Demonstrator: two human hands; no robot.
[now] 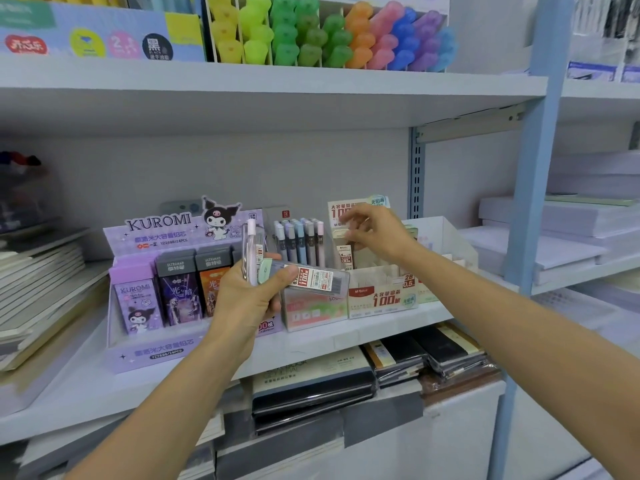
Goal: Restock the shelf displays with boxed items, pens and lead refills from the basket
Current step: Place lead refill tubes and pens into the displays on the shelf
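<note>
My left hand (247,295) grips a small bunch of clear lead refill cases (313,277) with red-and-white labels; one case points up, another lies sideways to the right. My right hand (372,233) reaches into the white lead refill display box (384,296), fingers pinched on a refill case (344,252) standing in its back row. Between the hands stands a clear box of pens (301,242) with pastel caps. At the left sits the purple Kuromi display (149,289) with boxed leads. The basket is out of view.
The white middle shelf (311,344) carries the displays. Stacked notebooks (41,282) lie at left and dark wrapped notebooks (398,362) below. Coloured markers (329,32) fill the shelf above. A blue upright post (540,150) stands at right, paper stacks (571,230) beyond it.
</note>
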